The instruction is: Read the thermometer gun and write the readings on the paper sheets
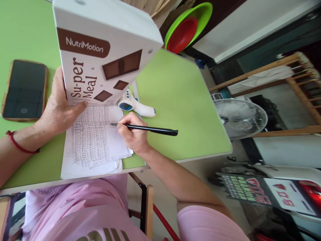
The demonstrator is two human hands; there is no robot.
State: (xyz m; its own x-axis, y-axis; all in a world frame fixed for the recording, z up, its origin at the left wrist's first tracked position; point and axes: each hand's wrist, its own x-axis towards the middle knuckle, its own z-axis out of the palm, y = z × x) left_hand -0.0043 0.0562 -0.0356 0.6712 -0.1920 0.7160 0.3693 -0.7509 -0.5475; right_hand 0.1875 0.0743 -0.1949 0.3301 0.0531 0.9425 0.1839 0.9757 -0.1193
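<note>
Head view, left hand fingers clamped on box hiding paper's top, right hand fingers pinching pen, handwriting illegible

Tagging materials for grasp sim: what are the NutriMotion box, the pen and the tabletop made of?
NutriMotion box: likely coated paperboard, with folded edges, printed faces and a slight sheen.
Pen: looks like black plastic, smooth and semi-matte; metal can't be excluded.
Tabletop: apparently green laminate over board, matte with a pale edge band.

I see a dark phone at the left of the green surface, a white thermometer mid-frame, stacked green and red bowls up top, a fan at right.
</note>
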